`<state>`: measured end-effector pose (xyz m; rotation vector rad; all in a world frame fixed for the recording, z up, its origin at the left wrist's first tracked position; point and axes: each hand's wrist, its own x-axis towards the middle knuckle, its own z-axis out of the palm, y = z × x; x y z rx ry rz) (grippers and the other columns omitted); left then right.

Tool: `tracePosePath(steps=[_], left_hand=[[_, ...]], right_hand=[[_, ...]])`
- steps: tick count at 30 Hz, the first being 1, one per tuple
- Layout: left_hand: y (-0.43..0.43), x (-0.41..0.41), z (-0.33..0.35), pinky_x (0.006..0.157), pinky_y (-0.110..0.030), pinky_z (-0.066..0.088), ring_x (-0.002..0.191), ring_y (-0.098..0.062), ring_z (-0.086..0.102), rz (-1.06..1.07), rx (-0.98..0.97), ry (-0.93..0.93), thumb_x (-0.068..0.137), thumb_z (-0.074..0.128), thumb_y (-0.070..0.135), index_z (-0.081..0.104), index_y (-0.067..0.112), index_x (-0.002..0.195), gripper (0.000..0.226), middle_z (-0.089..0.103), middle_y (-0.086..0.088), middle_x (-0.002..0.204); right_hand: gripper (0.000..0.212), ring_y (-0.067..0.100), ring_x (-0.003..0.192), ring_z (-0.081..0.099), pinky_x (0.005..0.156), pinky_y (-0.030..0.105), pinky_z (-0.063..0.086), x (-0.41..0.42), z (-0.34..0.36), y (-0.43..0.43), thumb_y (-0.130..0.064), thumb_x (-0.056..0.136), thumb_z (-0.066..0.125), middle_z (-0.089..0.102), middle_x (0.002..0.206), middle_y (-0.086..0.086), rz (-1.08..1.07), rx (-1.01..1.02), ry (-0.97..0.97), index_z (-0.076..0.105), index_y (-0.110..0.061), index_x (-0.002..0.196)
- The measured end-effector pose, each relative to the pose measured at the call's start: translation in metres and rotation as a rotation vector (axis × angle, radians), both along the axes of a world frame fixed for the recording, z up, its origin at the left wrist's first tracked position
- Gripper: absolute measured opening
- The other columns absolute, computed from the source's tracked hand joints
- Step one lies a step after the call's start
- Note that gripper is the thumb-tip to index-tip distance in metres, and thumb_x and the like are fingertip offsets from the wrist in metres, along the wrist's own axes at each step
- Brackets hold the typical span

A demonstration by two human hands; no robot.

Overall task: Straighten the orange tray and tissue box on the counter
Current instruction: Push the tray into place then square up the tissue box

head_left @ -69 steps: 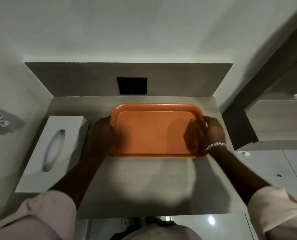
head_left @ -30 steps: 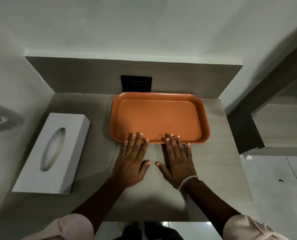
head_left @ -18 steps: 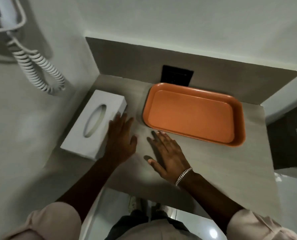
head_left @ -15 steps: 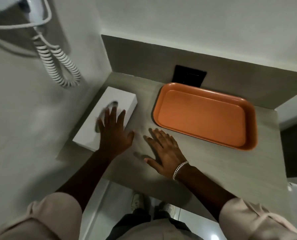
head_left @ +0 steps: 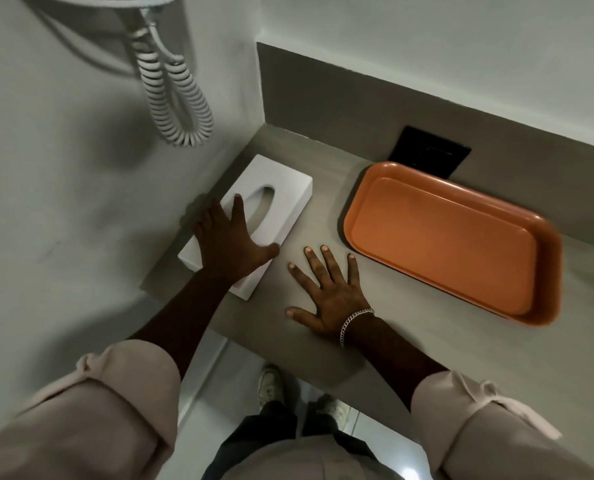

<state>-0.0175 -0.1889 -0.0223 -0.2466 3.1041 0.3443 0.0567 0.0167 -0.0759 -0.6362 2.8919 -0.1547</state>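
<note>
Head view: left hand (head_left: 231, 242) spread flat over white rectangular tissue box (head_left: 288, 188) at counter's (head_left: 323, 348) left end by wall; fingers draped across top, not clearly clamped. Right hand (head_left: 326, 292) open, palm down on counter, holding nothing. Orange plastic tray (head_left: 451, 240) set against backsplash, apparently squared. Step in hand: tissue box. Next: rotate box parallel to wall.

likely a hotel room vanity nook: a wall-mounted coiled cord (head_left: 174, 95) hangs at upper left, above a small built-in counter (head_left: 323, 341) holding a tissue box (head_left: 281, 192) and orange tray (head_left: 461, 244).
</note>
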Motion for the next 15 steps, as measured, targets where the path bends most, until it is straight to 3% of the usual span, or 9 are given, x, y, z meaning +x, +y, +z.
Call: tracePosePath(steps=[15], left_hand=[[-0.001, -0.067, 0.016, 0.116, -0.060, 0.016, 0.142, -0.046, 0.018, 0.026, 0.014, -0.018, 0.059, 0.070, 0.071, 0.018, 0.020, 0.147, 0.114, 0.020, -0.024, 0.156]], right_hand=[[0.084, 0.031, 0.152, 0.001, 0.113, 0.069, 0.000, -0.003, -0.002, -0.002, -0.084, 0.083, 0.017, 0.008, 0.166, 0.005, -0.006, -0.003, -0.009, 0.008, -0.040, 0.153]])
